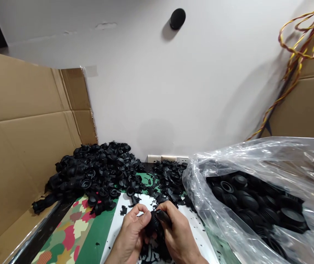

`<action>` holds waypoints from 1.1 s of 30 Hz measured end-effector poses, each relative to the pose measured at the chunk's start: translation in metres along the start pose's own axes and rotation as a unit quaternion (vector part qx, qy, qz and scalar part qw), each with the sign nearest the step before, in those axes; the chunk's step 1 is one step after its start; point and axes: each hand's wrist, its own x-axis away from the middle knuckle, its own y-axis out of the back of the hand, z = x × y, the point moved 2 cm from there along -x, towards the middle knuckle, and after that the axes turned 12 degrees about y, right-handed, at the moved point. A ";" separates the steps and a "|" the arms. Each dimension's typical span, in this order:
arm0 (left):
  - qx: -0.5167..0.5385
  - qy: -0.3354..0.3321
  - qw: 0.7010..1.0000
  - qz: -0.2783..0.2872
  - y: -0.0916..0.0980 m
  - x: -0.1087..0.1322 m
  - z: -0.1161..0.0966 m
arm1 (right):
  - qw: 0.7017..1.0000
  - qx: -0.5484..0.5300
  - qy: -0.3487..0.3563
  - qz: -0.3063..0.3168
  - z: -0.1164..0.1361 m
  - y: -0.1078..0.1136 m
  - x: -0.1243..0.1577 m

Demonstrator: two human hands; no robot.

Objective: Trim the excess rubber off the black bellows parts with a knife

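My left hand (132,231) pinches a black ribbed rubber part (151,223) between thumb and fingers, just above the white sheet (119,216). Against the same part, my right hand (180,234) grips a dark rounded handle (163,217); its working end is hidden, so the kind of tool does not show. Black rubber scraps lie under and around both hands. Beyond them, to the left, rises a large heap of black ribbed rubber parts (99,168). A smaller heap of torn black scraps (170,179) lies straight ahead near the wall.
To the right, a clear plastic bag (198,187) gapes around more black rubber parts (269,209). Cardboard (30,135) walls off the left side. A power strip (169,158) runs along the wall (157,88). Twisted yellow-brown wires (294,84) hang at right.
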 end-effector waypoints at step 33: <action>-0.006 -0.032 0.997 0.072 -0.003 0.007 -0.007 | 0.992 0.111 -0.025 -0.052 -0.009 0.035 -0.029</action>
